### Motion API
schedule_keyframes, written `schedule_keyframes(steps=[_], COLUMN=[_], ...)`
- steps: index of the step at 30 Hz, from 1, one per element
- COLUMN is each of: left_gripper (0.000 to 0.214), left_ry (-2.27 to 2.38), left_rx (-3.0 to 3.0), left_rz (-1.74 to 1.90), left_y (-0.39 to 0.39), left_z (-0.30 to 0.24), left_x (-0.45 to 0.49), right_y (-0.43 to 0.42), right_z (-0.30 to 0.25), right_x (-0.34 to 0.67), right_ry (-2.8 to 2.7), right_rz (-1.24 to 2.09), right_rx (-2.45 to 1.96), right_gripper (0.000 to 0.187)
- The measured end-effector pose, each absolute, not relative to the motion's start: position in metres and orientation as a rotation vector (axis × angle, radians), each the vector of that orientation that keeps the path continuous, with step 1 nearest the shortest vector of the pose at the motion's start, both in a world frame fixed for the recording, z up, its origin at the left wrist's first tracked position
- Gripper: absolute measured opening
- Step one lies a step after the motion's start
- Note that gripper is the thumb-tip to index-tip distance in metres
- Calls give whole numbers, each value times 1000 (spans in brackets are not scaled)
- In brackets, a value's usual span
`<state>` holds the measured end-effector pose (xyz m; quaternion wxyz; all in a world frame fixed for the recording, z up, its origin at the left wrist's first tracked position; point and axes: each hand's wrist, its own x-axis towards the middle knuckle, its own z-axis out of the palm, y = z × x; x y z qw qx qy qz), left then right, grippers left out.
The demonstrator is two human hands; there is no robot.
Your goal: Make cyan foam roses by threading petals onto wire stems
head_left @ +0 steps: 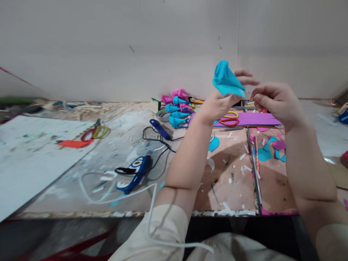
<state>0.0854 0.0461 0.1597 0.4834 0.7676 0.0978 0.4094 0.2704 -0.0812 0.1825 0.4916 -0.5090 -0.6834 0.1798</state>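
Observation:
My left hand (223,103) is raised above the table, fingers closed around a folded, cone-shaped piece of blue foam (226,80). My right hand (274,101) is beside it, thumb and fingers pinched close to the tip of the blue piece; what they pinch is too small to make out. Both hands hover over a purple foam sheet (252,119) and red-and-yellow scissors (230,119).
A pile of blue and pink foam cones (176,107) lies at the back. A blue glue gun (134,172) with black cord rests left of my arm. A second pair of scissors (95,132), a blue tool (160,129) and foam scraps (268,148) are scattered about.

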Motion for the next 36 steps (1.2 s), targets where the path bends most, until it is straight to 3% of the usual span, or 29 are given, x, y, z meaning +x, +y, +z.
schedule_keyframes(steps=[2, 7, 11, 14, 24, 36], left_gripper=[45, 39, 60, 76, 42, 36], left_ry=[179, 187, 90, 250, 460, 512], left_rx=[1830, 1545, 1765, 2064, 2419, 2311], left_rz=[912, 895, 858, 827, 954, 904], left_y=[51, 64, 51, 32, 14, 17], left_z=[160, 167, 183, 191, 186, 184], left_x=[80, 59, 40, 38, 61, 70], right_y=[-88, -97, -98, -97, -102, -95], right_z=[187, 197, 197, 197, 207, 198], right_x=[272, 287, 296, 297, 287, 266], right_ry=[-1678, -1809, -1890, -1956, -2104, -2082], right_rz=[309, 11, -66, -151, -349, -312], right_rx=[-1264, -1379, -1368, -1404, -1617, -1602], right_gripper=[21, 11, 6, 13, 26, 27])
